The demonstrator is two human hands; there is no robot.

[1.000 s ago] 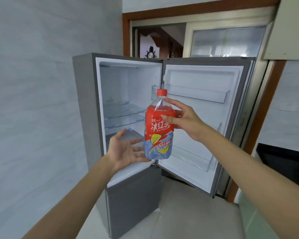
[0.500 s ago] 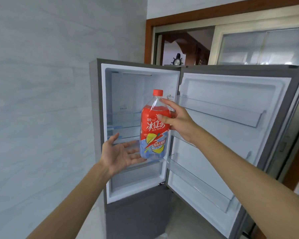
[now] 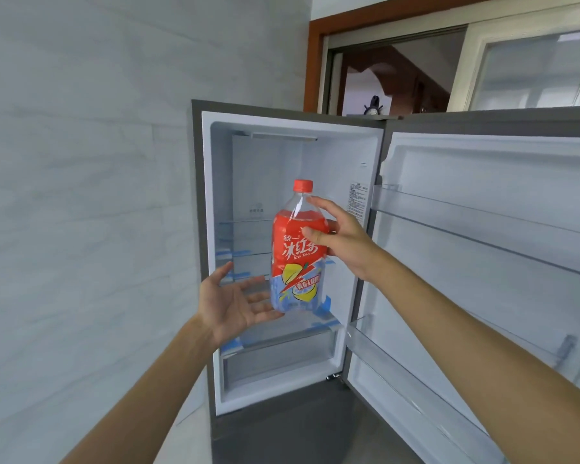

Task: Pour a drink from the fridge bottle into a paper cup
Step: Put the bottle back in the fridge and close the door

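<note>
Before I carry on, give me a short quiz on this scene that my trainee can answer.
1. True or false: the red screw cap is on the clear plastic bottle of red ice tea.
2. Which hand grips the bottle? A left, B right, C both.
3. In one word: is the upper door of the grey fridge open or shut?

Key
1. True.
2. B: the right hand grips its upper part. The left hand lies open by its base.
3. Open.
</note>
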